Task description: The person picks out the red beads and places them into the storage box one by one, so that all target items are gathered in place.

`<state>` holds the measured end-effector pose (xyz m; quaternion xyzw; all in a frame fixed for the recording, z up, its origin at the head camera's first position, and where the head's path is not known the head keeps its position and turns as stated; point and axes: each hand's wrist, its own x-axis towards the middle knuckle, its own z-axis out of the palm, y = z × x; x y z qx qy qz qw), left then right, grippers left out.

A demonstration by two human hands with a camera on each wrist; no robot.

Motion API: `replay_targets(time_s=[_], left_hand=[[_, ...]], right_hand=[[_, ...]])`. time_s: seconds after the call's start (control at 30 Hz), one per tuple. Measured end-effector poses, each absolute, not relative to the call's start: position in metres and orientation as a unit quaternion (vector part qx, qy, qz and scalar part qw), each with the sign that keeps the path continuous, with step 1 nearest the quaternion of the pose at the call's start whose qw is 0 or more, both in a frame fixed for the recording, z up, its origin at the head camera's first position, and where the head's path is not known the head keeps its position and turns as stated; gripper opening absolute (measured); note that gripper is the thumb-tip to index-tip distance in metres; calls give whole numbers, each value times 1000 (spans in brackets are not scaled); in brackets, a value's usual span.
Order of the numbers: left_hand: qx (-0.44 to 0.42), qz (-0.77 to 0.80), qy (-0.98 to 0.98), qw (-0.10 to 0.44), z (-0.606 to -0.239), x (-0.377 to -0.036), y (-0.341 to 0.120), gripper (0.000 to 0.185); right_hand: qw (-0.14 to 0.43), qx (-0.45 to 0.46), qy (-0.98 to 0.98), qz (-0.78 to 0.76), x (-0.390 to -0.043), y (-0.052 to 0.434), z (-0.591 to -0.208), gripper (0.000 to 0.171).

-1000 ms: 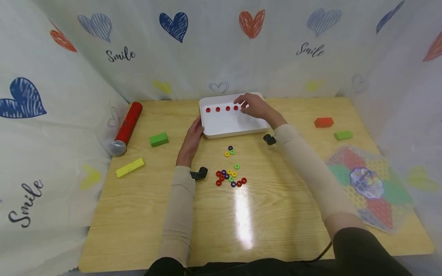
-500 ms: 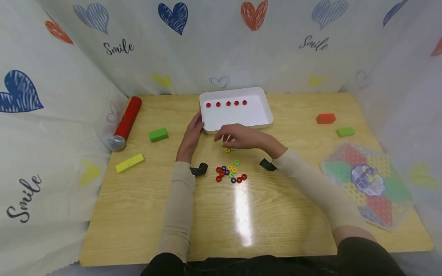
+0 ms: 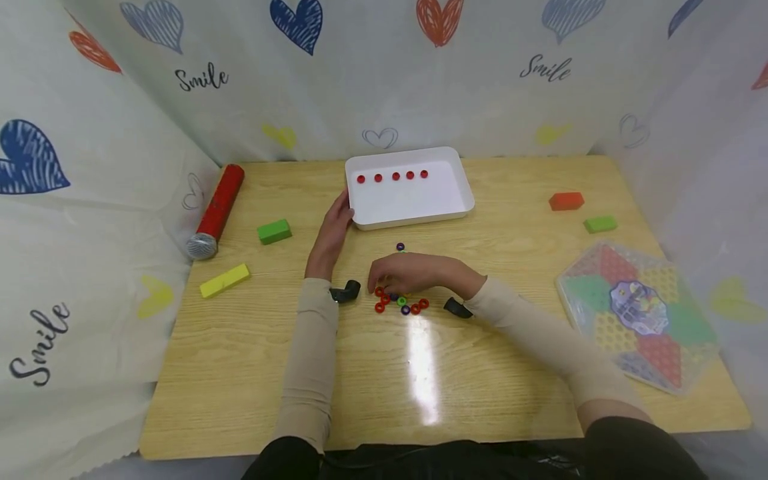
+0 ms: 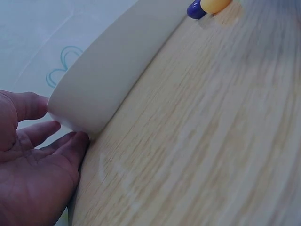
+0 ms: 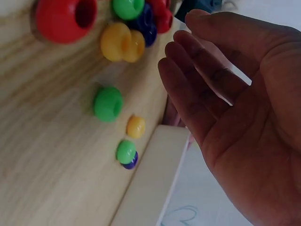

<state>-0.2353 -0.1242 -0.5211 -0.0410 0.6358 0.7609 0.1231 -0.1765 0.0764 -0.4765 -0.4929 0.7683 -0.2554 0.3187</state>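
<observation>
While the loose pile of coloured beads (image 3: 401, 301) lies on the wooden surface (image 3: 420, 373) in front of the white tray (image 3: 456, 200), the right hand (image 3: 403, 272) hovers over it, its grip relaxed with fingers nearly straight, holding nothing. Five red beads (image 3: 393, 176) sit in a row along the tray's far side. The left hand (image 3: 331, 235) rests open-fingered against the tray's near left corner.

Red microphone (image 3: 217, 211), 4 blocks, game board (image 3: 639, 310)
</observation>
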Motion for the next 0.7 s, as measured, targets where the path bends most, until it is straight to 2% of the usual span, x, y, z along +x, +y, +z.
replay_targets(time_s=[0.4,0.7], left_hand=[[-39,761,637,118,-517,-234,-121,55],[-55,762,634,114,-531,-239,-122,53]], right_hand=[[284,-522,779,-201,-165,74,-488,22],[255,-513,801,-173,-162,80,-491,21]])
